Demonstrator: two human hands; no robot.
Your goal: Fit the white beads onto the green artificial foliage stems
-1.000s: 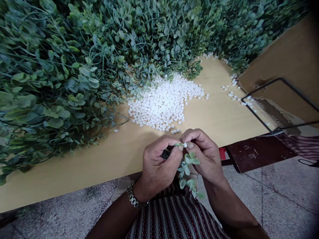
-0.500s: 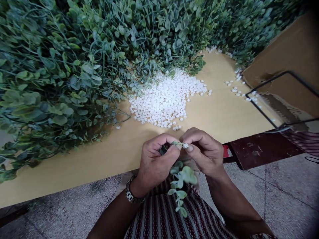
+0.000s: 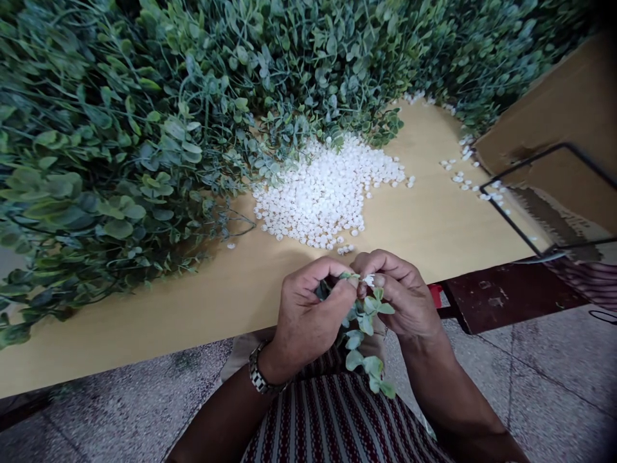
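My left hand (image 3: pixel 313 308), with a metal-band watch on its wrist, is closed around the stem of an artificial leaf sprig (image 3: pixel 371 363). The sprig's green leaves hang down between my hands. Thumb and finger of my right hand (image 3: pixel 405 292) pinch at the stem's end, where a small white plastic piece (image 3: pixel 369 280) shows. The fingertips partly cover that piece, so how far it sits on the stem is hidden. Just beyond my hands, a heap of small white plastic pieces (image 3: pixel 318 199) lies on the tan table (image 3: pixel 216 315).
A thick mass of artificial greenery (image 3: pixel 193 96) covers the far side and left of the table. At the right stand a torn cardboard box (image 3: pixel 563 109) and a black wire frame (image 3: pixel 518 222). Below them is a dark red bench (image 3: pixel 511 296).
The hanging sprig has swung right and upward, with leaves now in front of my right fingers. My right fingers have shifted slightly around the white piece. Both hands still meet at the stem.
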